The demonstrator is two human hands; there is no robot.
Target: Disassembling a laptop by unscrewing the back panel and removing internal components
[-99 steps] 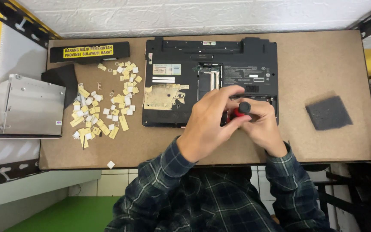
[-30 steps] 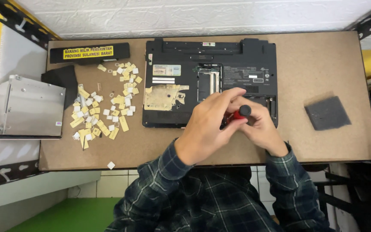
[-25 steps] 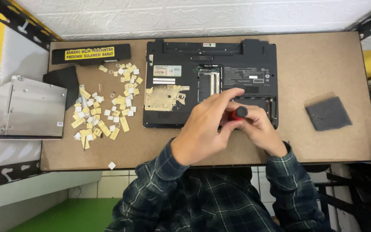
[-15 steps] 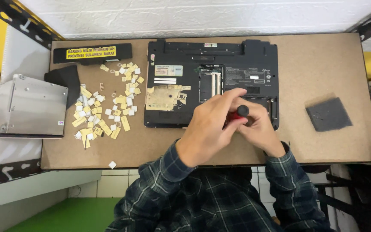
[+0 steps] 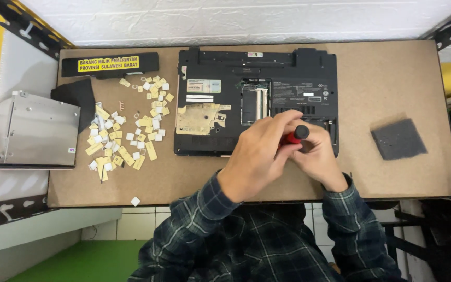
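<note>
Head view: both hands, left hand point(image 5: 259, 156) and right hand point(image 5: 317, 156), apparently grip a red-black screwdriver point(image 5: 294, 136) over the black laptop point(image 5: 209, 99).

This looks like an electronics repair workshop. A bare fibreboard counter point(image 5: 403, 78) carries an opened black laptop point(image 5: 256, 89) lying underside up beneath the hands point(image 5: 288, 151). Left of the hands lies a scatter of loose keyboard keys point(image 5: 126, 130), and farther left a metal drive casing point(image 5: 29, 130). Steel shelving struts point(image 5: 21, 28) frame the white tiled wall beyond.
</note>
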